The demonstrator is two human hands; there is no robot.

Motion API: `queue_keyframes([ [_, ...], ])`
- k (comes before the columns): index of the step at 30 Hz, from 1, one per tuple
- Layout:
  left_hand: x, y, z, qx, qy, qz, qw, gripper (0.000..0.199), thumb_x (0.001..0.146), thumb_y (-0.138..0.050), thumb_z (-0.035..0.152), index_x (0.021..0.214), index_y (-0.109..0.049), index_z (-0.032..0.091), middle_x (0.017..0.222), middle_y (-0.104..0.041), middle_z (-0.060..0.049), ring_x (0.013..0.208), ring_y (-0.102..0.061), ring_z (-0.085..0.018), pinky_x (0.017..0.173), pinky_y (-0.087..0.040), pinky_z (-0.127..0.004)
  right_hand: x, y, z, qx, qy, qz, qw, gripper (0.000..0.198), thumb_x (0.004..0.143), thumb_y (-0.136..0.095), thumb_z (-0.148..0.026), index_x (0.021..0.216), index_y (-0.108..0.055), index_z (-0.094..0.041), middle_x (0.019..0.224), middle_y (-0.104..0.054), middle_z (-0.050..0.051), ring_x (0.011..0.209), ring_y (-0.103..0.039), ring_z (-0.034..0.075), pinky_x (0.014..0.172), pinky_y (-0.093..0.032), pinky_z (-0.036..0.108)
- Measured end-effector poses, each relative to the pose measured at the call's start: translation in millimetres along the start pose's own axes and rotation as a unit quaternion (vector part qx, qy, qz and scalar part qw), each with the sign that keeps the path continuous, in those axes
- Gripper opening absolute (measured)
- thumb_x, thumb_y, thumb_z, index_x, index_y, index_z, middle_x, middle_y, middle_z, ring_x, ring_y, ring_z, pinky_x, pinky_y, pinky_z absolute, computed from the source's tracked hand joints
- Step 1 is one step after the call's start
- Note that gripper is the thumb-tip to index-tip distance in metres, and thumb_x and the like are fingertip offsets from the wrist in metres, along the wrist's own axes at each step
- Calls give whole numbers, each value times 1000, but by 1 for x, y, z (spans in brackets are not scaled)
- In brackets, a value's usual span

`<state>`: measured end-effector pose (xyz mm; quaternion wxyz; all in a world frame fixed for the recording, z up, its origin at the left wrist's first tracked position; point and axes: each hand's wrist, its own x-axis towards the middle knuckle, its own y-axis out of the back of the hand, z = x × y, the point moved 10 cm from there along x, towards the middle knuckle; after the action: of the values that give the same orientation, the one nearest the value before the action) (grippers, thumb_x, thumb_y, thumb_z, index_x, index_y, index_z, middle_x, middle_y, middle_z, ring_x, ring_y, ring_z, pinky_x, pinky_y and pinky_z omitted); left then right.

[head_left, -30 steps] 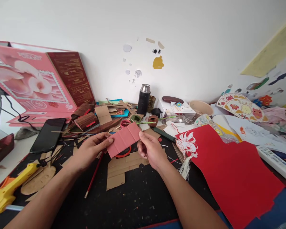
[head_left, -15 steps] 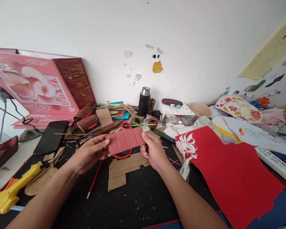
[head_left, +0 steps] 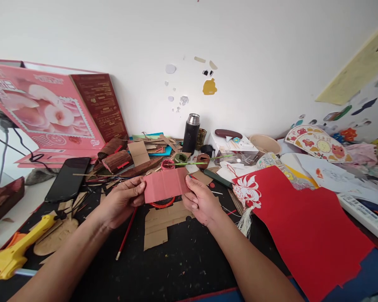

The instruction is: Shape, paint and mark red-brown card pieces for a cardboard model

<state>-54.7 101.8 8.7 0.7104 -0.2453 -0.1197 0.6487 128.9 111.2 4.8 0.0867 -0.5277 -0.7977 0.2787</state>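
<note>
A creased strip of pinkish-red cardboard (head_left: 165, 185) is held up between both hands over the black table mat. My left hand (head_left: 124, 199) pinches its left end, thumb in front. At the right end, my right hand (head_left: 201, 199) grips it with the thumb on the face and the other fingers curled below. Vertical fold lines cross the strip. Behind it stand small open paint jars, a pink one (head_left: 168, 164), a green one (head_left: 180, 158) and a brown one (head_left: 203, 160). Under the strip, a red ring (head_left: 162, 205) partly shows beside a brown cardboard offcut (head_left: 156, 230).
At left lie a yellow glue gun (head_left: 22, 247), a black phone (head_left: 68, 180) and a red pencil (head_left: 126, 235). A black flask (head_left: 191, 134) stands near the wall. Red paper (head_left: 315, 226) covers the right side. A pink box (head_left: 50, 109) rises at the back left.
The cardboard strip has bent along its folds and looks shorter from end to end. My right hand has come slightly closer to my left; both keep their hold.
</note>
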Motion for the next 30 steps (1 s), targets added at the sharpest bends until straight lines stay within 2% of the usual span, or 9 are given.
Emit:
queue_keyframes([
  [4, -2, -6, 1, -11, -11, -34, 999, 36, 70, -103, 33, 87, -80, 12, 56, -46, 8, 43, -19, 0, 40, -23, -15, -3, -12, 2, 3, -4, -41, 999, 66, 77, -91, -70, 75, -44, -25, 43, -27, -16, 38, -17, 5, 43, -13, 24],
  [7, -5, -7, 6, -2, -23, -41, 999, 33, 72, -102, 33, 84, -78, 13, 54, -45, 8, 42, -18, 0, 40, -21, -15, -4, -14, 3, -5, -2, -51, 999, 65, 78, -89, -72, 75, -44, -25, 43, -26, -16, 37, -18, 6, 43, -12, 24],
  [11, -6, 2, 12, 21, -30, 3, 999, 40, 70, -103, 39, 78, -73, 13, 57, -49, 6, 43, -30, -2, 42, -28, -14, -2, -7, -2, -18, 18, -20, 999, 67, 79, -88, -73, 73, -42, -25, 45, -31, -15, 38, -22, 6, 44, -14, 24],
  [14, -4, 12, 13, 25, -29, 49, 998, 43, 68, -103, 39, 76, -69, 14, 59, -52, 5, 45, -33, -3, 39, -27, -14, -2, -4, -4, -34, 24, -7, 999, 66, 80, -87, -73, 73, -42, -25, 46, -34, -13, 39, -26, 6, 44, -16, 24],
  [17, -1, 18, 10, 14, -21, 70, 997, 43, 68, -102, 39, 79, -67, 15, 57, -50, 6, 44, -35, -4, 37, -24, -14, -4, -6, -1, -62, 22, -14, 998, 62, 83, -85, -72, 74, -45, -24, 46, -36, -13, 39, -28, 6, 45, -15, 24],
  [21, -1, 15, 8, 19, -11, 51, 998, 42, 76, -96, 45, 81, -65, 18, 49, -45, 8, 39, -31, -5, 36, -23, -15, -4, -9, 3, -100, 20, -27, 994, 59, 85, -81, -72, 74, -50, -24, 46, -39, -11, 39, -31, 7, 44, -16, 24],
  [25, -5, -1, 9, 20, -7, -13, 1000, 52, 80, -93, 59, 77, -58, 21, 46, -45, 8, 38, -29, -6, 36, -20, -16, -1, -1, 0, -90, 44, 12, 995, 62, 83, -84, -71, 70, -46, -24, 47, -38, -11, 39, -31, 7, 43, -17, 24],
  [27, -7, -8, 9, 23, -2, -38, 999, 54, 78, -96, 57, 75, -55, 21, 47, -47, 7, 39, -30, -6, 36, -16, -16, 0, 2, -2, -80, 51, 26, 995, 64, 82, -85, -72, 69, -44, -24, 48, -38, -11, 39, -32, 7, 42, -18, 24],
  [30, -6, -5, 9, 18, -5, -17, 1000, 49, 74, -101, 47, 81, -61, 20, 51, -49, 7, 40, -32, -6, 35, -13, -16, 0, 2, -1, -91, 46, 21, 995, 64, 82, -85, -73, 68, -45, -24, 49, -41, -10, 39, -33, 7, 42, -17, 24],
])
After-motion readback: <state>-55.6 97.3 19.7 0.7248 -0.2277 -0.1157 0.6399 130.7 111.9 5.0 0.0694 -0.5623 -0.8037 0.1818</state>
